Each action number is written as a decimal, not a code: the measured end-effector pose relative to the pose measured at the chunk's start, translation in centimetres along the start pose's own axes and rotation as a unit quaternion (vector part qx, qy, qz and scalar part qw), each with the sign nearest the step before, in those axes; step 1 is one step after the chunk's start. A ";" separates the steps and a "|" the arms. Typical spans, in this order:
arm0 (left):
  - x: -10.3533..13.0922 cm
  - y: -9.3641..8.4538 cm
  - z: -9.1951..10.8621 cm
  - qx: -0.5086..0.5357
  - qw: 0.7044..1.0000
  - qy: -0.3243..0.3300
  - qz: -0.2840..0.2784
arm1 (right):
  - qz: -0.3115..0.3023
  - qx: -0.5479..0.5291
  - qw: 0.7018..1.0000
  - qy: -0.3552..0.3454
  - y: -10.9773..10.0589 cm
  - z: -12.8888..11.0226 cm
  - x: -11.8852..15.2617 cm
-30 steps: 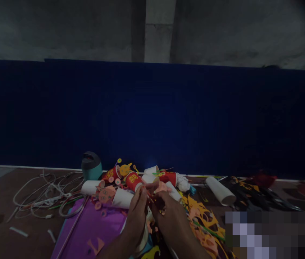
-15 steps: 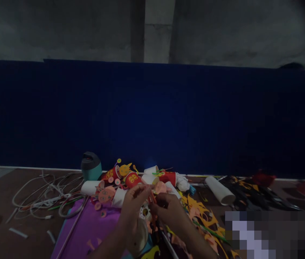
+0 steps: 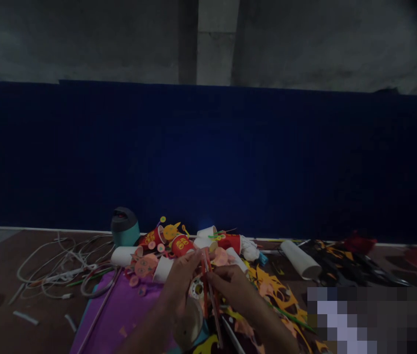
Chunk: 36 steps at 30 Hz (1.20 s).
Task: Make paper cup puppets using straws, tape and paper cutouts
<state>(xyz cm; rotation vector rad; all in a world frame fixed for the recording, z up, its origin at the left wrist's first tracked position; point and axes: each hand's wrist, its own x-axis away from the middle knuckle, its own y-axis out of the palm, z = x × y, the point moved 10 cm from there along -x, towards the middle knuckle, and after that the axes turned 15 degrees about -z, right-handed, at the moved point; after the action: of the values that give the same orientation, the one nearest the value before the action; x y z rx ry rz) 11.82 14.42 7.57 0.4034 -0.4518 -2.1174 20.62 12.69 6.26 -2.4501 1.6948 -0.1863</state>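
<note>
My left hand [image 3: 182, 276] and my right hand [image 3: 233, 284] are close together over the cluttered middle of the table. Between them are long, thin orange-red strips [image 3: 206, 275], pinched at the upper end by my left fingers. Lower down, the right thumb and fingertips close on one strip, which slants toward me. Whether the strips are paper or something fuzzy, I cannot tell. Just below my hands is a roll of tape [image 3: 188, 327], with a smaller white ring [image 3: 196, 289] behind it. An orange paper animal face [image 3: 145, 267] lies left of my left hand.
Red cups [image 3: 182, 244] and white cups [image 3: 163, 269] lie at the back. Purple sheets [image 3: 120, 309] spread left, beside tangled white cables [image 3: 61, 265] and a teal-and-black device [image 3: 125, 227]. Yellow paper scraps [image 3: 267, 290] and a white tube [image 3: 301, 260] are right. A blue partition [image 3: 208, 162] stands behind.
The orange-red strips show at greater length between my hands, reaching lower toward me. My hands have shifted slightly apart; the things around them have stayed put.
</note>
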 end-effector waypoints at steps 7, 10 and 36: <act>0.3 -1.4 -0.1 -0.089 0.995 -0.002 0.046 | -0.010 0.036 0.999 -0.012 0.6 -0.4 0.3; 0.8 -1.5 0.1 -0.107 0.992 0.018 0.072 | -0.009 0.028 1.000 -0.004 0.9 -0.1 0.2; 0.5 -1.1 -0.5 -0.074 0.995 0.000 0.065 | 0.039 0.031 0.996 -0.080 0.5 -1.6 0.3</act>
<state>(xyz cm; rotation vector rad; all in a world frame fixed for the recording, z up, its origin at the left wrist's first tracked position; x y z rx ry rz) 11.02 14.51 6.52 0.2805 -0.3093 -2.0084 19.97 12.20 7.76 -2.2826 1.6869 -0.0328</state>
